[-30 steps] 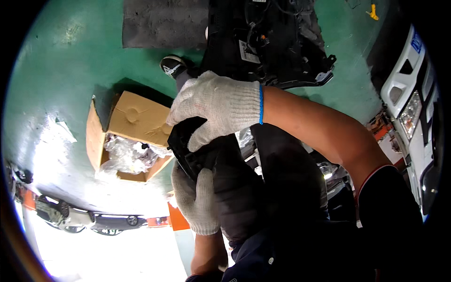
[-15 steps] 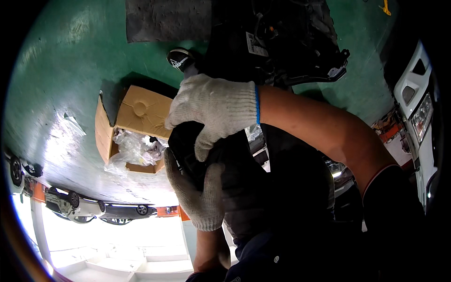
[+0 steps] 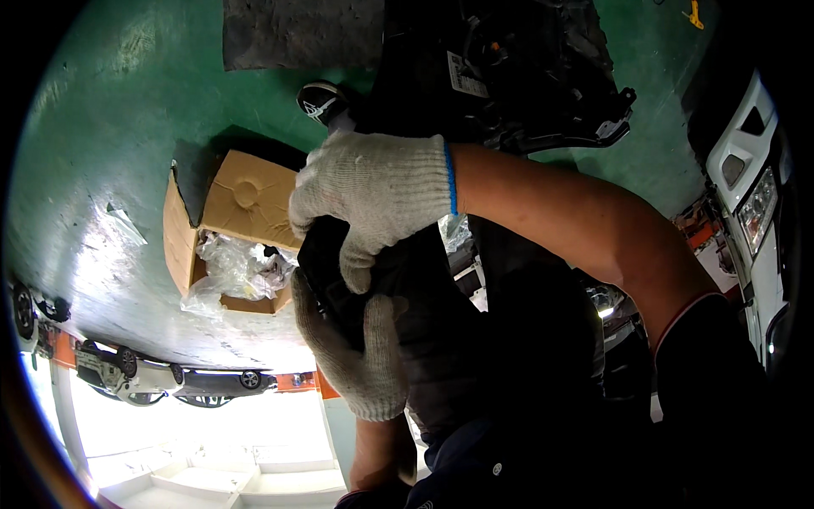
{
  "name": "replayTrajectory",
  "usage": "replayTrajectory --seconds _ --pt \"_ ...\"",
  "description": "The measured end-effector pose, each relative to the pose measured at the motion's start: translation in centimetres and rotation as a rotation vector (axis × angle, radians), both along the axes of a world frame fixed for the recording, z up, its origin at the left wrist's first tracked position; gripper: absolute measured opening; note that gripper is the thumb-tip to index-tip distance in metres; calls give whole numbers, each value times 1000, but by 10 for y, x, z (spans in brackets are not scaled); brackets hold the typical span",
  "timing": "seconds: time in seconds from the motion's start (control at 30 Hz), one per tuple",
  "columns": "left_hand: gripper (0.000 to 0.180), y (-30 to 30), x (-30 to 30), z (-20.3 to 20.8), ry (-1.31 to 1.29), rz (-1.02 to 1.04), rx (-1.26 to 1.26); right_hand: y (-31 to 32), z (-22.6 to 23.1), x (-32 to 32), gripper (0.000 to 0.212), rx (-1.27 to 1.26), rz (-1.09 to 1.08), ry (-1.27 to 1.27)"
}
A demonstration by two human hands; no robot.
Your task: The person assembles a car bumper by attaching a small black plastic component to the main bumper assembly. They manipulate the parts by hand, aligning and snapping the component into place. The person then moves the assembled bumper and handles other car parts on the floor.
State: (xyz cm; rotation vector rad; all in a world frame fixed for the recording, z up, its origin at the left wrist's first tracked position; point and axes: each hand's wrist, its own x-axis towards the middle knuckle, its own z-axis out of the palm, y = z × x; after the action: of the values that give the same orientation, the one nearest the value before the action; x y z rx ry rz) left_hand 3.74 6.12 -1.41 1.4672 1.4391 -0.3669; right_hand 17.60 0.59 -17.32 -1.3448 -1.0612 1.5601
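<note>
Between my two gloved hands is a black part (image 3: 322, 250), too dark against my trousers for its kind to be told. My right hand (image 3: 373, 191), in a whitish knit glove with a blue cuff edge, reaches across from the right and grips its upper end, thumb bent down over the near side. Below, my left hand (image 3: 352, 360), in the same sort of glove, cups the lower end, fingers along the left side and thumb on the right. Just left of the hands stands an open cardboard box (image 3: 246, 193) with crumpled clear plastic wrap (image 3: 233, 271) inside.
A large black vehicle assembly with a white label (image 3: 466, 76) lies ahead. Beside it is a dark mat (image 3: 301, 34) on the green floor (image 3: 110, 110). At the right is a white car front with a headlight (image 3: 757, 208). Cars (image 3: 136, 373) stand far left; a yellow tool (image 3: 695, 14) lies top right.
Both hands and the black part sit slightly further left in the picture. The box and background shift left as well. The grip looks the same.
</note>
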Motion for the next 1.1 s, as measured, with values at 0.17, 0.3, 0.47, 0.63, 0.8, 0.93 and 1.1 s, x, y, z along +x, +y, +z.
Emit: replayTrajectory --seconds 0.17,0.3,0.47,0.63,0.8,0.93,1.1 --pt "76 -1 1 -1 21 -29 3 -1 -5 -3 80 20 -10 174" --pt "75 -4 1 0 32 -16 45 4 -4 -3 81 17 28 154" --pt "73 1 -6 -5 -14 -63 46 6 0 4 79 -32 55 214" --pt "73 6 0 -8 -43 2 -89 0 -4 4 82 1 32 310" --pt "68 7 -1 -13 -86 -99 -72 0 -10 0 74 50 41 265" --pt "66 8 2 -10 -10 -198 -42 -2 -16 -11 70 167 -42 152" --pt "67 3 -12 -6 103 -360 158 0 -13 -11 75 152 -28 129"
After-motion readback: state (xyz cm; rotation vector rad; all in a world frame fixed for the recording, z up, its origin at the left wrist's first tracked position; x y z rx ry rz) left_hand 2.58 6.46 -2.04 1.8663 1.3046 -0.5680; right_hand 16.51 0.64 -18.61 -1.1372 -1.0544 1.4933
